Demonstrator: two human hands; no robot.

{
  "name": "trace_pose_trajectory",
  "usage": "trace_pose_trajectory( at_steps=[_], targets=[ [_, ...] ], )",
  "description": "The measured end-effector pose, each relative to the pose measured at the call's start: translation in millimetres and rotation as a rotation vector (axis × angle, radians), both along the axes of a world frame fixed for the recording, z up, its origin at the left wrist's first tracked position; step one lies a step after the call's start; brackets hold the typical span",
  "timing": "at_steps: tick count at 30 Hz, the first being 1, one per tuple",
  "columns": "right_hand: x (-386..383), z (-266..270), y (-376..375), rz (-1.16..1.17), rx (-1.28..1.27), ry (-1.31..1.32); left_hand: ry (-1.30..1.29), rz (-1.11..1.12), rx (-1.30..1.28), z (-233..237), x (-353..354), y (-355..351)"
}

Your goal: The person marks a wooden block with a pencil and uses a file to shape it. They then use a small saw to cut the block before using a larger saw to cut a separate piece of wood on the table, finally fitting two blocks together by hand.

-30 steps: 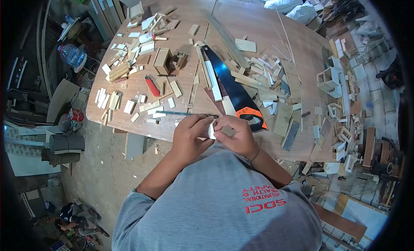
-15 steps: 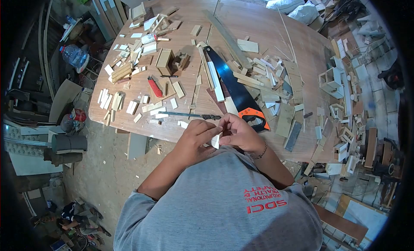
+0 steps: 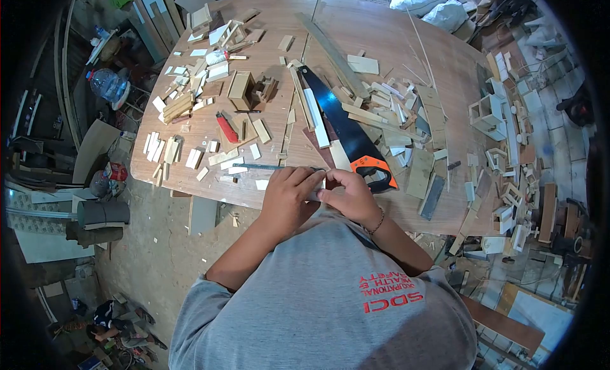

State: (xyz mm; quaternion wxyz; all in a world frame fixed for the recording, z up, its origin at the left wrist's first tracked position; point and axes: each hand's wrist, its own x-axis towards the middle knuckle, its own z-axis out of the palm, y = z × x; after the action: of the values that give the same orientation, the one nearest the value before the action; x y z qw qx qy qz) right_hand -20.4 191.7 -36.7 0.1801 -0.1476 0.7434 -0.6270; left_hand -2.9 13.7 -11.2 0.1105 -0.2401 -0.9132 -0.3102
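My left hand (image 3: 287,198) and my right hand (image 3: 349,195) are pressed together at the near edge of the wooden table (image 3: 381,39). Between their fingertips they pinch a small pale wooden piece (image 3: 316,193), mostly hidden by the fingers. A thin dark metal file (image 3: 267,167) lies on the table just beyond my left hand. A hand saw with a black blade (image 3: 333,116) and orange handle (image 3: 375,168) lies diagonally, its handle just beyond my right hand.
Several small wood offcuts (image 3: 190,109) and strips cover the table. A red utility knife (image 3: 226,127) and a small wooden box (image 3: 241,89) lie left of the saw. Little wooden frames (image 3: 486,112) line the right edge. A water bottle (image 3: 107,84) stands on the floor left.
Both hands dipped toward my body with the pale piece showing, then rose back to the table edge and closed over it. The view shifted slightly.
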Motion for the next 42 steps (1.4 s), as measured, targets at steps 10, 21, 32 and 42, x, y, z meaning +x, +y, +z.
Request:
trace_pose_trajectory(
  at_steps=[10, 21, 32, 42],
  targets=[
    [0, -13, -8, -0.091, 0.095, 0.139, 0.005, 0.015, -0.040, -4, 0, -1],
    [-1, -8, -8, -0.074, 0.099, 0.100, 0.001, 0.011, -0.028, -11, -3, 0],
    [-3, -23, -8, -0.047, 0.069, 0.063, 0.043, -0.010, -0.018, -12, -3, 2],
    [-5, -7, -13, -0.023, 0.083, -0.098, 0.059, 0.038, -0.013, -18, -3, 5]
  ],
)
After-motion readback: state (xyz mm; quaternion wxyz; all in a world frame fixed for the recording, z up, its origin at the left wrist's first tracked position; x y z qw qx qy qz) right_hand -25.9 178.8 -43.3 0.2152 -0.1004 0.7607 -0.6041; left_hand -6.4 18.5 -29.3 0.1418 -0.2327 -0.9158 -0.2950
